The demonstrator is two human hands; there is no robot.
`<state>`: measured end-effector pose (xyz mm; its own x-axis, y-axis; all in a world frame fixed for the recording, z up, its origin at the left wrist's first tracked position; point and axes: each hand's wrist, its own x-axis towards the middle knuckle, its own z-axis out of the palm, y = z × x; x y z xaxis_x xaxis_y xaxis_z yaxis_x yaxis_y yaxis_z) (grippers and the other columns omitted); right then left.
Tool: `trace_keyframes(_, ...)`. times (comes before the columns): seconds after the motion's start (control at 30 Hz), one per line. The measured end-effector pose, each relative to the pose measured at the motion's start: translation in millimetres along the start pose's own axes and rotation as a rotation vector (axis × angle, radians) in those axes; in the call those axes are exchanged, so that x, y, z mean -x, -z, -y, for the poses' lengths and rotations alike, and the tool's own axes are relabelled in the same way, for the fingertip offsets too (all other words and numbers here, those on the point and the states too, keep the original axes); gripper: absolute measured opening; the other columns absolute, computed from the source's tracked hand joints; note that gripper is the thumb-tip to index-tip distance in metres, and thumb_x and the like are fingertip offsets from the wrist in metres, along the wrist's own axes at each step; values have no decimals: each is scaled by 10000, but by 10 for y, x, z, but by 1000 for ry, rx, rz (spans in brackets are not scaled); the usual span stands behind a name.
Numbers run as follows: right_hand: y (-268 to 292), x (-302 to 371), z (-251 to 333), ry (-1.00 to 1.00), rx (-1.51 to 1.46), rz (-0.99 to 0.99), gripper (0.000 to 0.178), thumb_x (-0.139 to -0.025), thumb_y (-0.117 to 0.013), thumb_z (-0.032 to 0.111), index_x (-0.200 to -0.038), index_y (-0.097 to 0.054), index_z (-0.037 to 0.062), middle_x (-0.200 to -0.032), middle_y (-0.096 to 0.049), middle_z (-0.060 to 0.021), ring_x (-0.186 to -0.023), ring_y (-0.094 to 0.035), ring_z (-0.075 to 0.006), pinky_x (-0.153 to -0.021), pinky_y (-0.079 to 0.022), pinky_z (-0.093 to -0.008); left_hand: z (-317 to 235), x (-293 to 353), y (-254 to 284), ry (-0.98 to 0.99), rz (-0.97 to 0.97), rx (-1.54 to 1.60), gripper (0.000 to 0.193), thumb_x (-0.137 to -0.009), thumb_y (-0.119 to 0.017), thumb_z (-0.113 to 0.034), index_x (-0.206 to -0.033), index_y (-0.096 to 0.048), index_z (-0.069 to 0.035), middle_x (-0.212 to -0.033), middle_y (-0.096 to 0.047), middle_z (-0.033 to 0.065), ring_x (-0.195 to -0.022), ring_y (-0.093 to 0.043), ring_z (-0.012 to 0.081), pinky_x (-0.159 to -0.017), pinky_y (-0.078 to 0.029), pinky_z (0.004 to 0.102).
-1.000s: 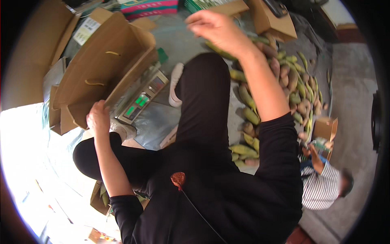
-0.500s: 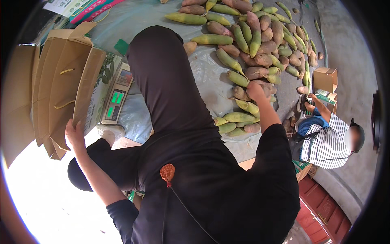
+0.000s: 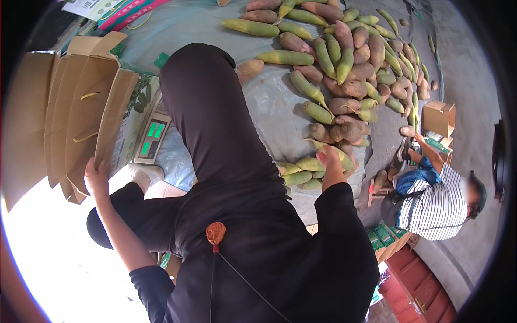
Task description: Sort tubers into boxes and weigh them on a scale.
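My left hand [image 3: 97, 177] pinches the near edge of an open cardboard box [image 3: 116, 116], which lies tilted with yellow cord handles inside. On the right, my right hand [image 3: 329, 157] is over the near end of a vegetable pile, fingers apart and no vegetable visibly held. Close by it lie long green radishes [image 3: 311, 164]; just beyond are pinkish-brown root vegetables [image 3: 350, 132]. A digital scale [image 3: 153, 134] with a lit green display stands beside the box, partly covered by a printed carton side.
Beyond my bent knee a plastic sheet [image 3: 188, 24] spreads under the pile. To the right a person in a striped shirt [image 3: 431, 210] sits low, one hand near a small open carton [image 3: 439, 118]. Red doors [image 3: 417, 280] stand at lower right. Green packages [image 3: 382, 235] lie behind the person.
My right hand has drawn back toward me from the roots to the near green radishes, and its fingers have opened. My left hand stays at the box edge. The view has shifted slightly.
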<state>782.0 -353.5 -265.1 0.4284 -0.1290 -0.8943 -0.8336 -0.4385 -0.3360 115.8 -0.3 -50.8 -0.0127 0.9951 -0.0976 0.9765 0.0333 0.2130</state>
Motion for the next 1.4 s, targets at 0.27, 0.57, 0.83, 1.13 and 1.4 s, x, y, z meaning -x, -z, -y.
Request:
trace_keyframes(0.27, -155, -141, -10, 226, -100, -204, 192, -908, -529, 254, -815, -553, 88, -751, -565, -52, -657, -553, -188, -548, -472, -356, -129, 125, 154, 77, -65, -67, 315, -759, -616, -119, -1061, -612, -29, -1026, -633, 173, -947, -612, 333, -821, -473, 380)
trace_keyframes(0.57, -250, 442, 585, 459, -91, -181, 235, -872, -605, 270, -743, -551, 81, -627, -493, -26, -479, -445, -145, -422, -390, -288, -494, 169, 221, 110, -36, -91, 230, -760, -596, -129, -984, -623, -85, -964, -626, 107, -931, -597, 301, -811, -457, 404)
trace_keyframes(0.83, -1201, 1322, 1068, 634, -154, 261, 183, -861, -634, 188, -728, -568, 81, -626, -540, -6, -487, -455, -117, -475, -416, -257, -545, 282, 224, 60, -92, -96, 179, -735, -573, -54, -883, -643, -126, -848, -608, 51, -871, -606, 245, -744, -440, 397)
trace_keyframes(1.13, -2699, 3575, 1493, 1078, 203, 861, 142, -898, -585, 187, -834, -584, 60, -763, -570, -2, -630, -494, -76, -638, -449, -252, -472, 300, 184, 63, -106, -100, 123, -723, -590, -60, -824, -625, -122, -823, -592, 43, -857, -598, 234, -751, -434, 388)
trace_keyframes(1.4, -3497, 5357, 1153, 1223, 376, 1409, 202, -903, -562, 175, -810, -580, -2, -727, -526, -24, -592, -405, -80, -663, -444, -266, -459, 335, 137, 26, -154, -134, 124, -679, -590, -47, -765, -608, -134, -786, -577, 29, -805, -599, 211, -713, -435, 370)
